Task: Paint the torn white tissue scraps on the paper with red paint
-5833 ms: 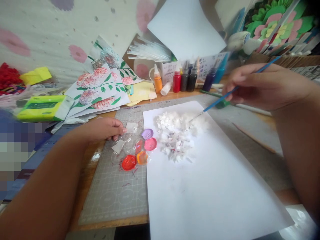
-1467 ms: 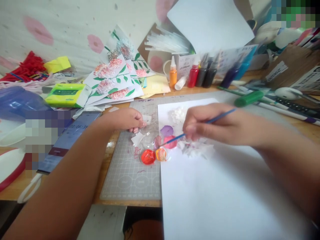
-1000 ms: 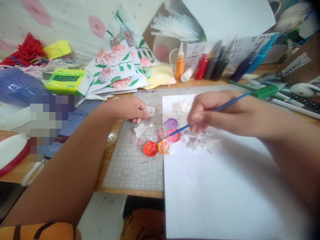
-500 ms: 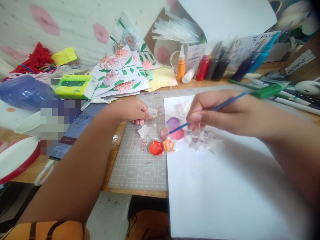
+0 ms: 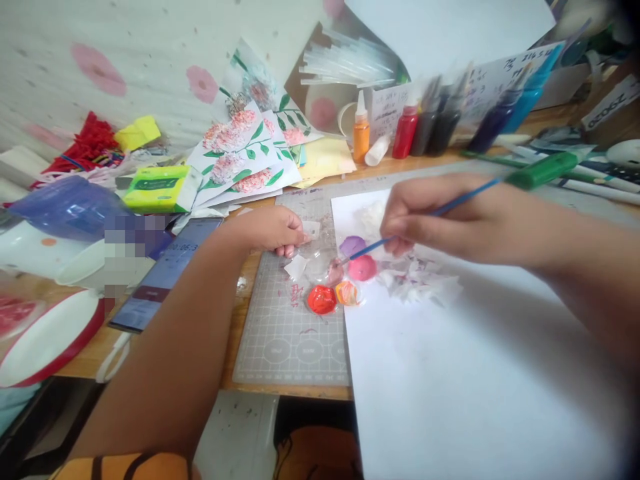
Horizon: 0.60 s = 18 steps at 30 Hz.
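Note:
My right hand (image 5: 440, 217) grips a thin blue paintbrush (image 5: 465, 198), its tip down in a well of the clear paint palette (image 5: 330, 277). The palette holds purple, pink, red and orange paint and lies at the left edge of a large white sheet (image 5: 475, 373). My left hand (image 5: 273, 230) rests on the palette's far left rim, fingers curled and pinching its edge. A cluster of white torn paper pieces (image 5: 420, 283), partly tinted pink, sits on the sheet just under my right hand.
A grey cutting mat (image 5: 295, 333) lies under the palette. Paint bottles (image 5: 407, 130) stand at the back, painted flower cards (image 5: 245, 157) and a green tissue pack (image 5: 160, 187) to the left. A phone (image 5: 167, 273) and a red-rimmed plate (image 5: 50, 340) lie near the table's left edge.
My right hand came from the paper cluster to the palette and keeps dabbing the brush there. The view has drifted left; my left hand stays on the palette.

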Each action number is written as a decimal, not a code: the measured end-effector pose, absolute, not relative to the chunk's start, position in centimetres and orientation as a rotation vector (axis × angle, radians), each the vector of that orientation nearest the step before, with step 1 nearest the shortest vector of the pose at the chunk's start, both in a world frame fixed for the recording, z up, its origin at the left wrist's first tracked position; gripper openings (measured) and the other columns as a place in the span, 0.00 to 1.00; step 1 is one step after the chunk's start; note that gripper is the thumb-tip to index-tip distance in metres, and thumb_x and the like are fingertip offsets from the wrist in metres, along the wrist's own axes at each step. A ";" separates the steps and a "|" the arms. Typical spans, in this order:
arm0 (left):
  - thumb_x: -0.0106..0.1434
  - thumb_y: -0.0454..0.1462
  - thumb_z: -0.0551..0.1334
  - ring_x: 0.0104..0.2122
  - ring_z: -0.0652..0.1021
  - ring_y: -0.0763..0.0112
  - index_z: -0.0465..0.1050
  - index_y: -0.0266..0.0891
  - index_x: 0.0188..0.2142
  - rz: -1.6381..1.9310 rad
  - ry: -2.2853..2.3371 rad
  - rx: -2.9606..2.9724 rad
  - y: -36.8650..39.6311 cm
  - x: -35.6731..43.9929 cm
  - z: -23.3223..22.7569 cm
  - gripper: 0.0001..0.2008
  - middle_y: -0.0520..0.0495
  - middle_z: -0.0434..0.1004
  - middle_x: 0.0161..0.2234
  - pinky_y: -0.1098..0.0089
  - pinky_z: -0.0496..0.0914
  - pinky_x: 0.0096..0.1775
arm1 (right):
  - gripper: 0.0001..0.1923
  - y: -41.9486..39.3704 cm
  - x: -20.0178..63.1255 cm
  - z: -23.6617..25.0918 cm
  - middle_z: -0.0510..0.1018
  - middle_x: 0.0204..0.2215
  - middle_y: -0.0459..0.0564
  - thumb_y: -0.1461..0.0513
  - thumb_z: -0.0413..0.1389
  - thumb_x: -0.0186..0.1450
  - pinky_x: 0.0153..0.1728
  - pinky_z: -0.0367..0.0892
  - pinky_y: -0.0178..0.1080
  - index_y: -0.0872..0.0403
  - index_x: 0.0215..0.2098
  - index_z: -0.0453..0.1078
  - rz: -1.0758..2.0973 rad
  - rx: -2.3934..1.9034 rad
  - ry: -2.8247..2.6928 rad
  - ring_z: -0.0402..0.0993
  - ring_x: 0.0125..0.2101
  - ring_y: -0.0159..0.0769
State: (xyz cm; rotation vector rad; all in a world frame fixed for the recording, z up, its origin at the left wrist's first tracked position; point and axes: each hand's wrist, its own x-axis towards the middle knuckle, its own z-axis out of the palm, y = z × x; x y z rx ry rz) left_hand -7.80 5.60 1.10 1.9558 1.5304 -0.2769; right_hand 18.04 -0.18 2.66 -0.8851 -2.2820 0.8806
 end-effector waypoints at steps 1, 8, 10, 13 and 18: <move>0.54 0.49 0.58 0.20 0.70 0.75 0.65 0.38 0.21 -0.284 1.534 1.970 5.6 -7.8 1.1 0.16 0.52 0.74 0.19 0.74 0.63 0.26 | 0.10 -0.2 18.0 2.7 0.72 0.19 0.44 0.62 0.51 0.61 0.21 0.62 0.30 0.56 0.23 0.65 0.909 -0.864 -2.290 0.67 0.21 0.25; 0.54 0.50 0.57 0.20 0.71 0.75 0.66 0.39 0.21 -0.280 1.538 1.985 6.2 -8.8 0.2 0.17 0.52 0.75 0.20 0.74 0.62 0.25 | 0.09 -0.4 17.9 2.9 0.71 0.18 0.44 0.65 0.49 0.62 0.20 0.62 0.28 0.57 0.24 0.65 0.872 -0.868 -2.285 0.66 0.20 0.24; 0.54 0.50 0.57 0.20 0.71 0.75 0.66 0.39 0.20 -0.284 1.560 1.981 6.1 -8.6 0.3 0.18 0.52 0.75 0.20 0.73 0.62 0.25 | 0.10 -0.5 17.9 3.0 0.71 0.19 0.44 0.64 0.49 0.62 0.20 0.62 0.28 0.57 0.24 0.65 0.919 -0.842 -2.321 0.67 0.20 0.24; 0.54 0.50 0.57 0.21 0.72 0.74 0.66 0.39 0.20 -0.314 1.601 1.979 5.7 -8.2 0.7 0.17 0.51 0.75 0.20 0.73 0.63 0.27 | 0.10 -0.6 17.9 3.0 0.71 0.18 0.44 0.63 0.49 0.62 0.19 0.61 0.29 0.57 0.23 0.65 0.901 -0.914 -2.299 0.66 0.20 0.25; 0.53 0.48 0.57 0.20 0.71 0.74 0.66 0.39 0.19 -0.344 1.636 1.947 5.7 -8.0 0.8 0.16 0.50 0.75 0.20 0.72 0.63 0.26 | 0.09 -0.9 17.6 3.0 0.72 0.19 0.43 0.64 0.49 0.61 0.21 0.63 0.28 0.57 0.23 0.65 0.892 -0.934 -2.261 0.68 0.21 0.25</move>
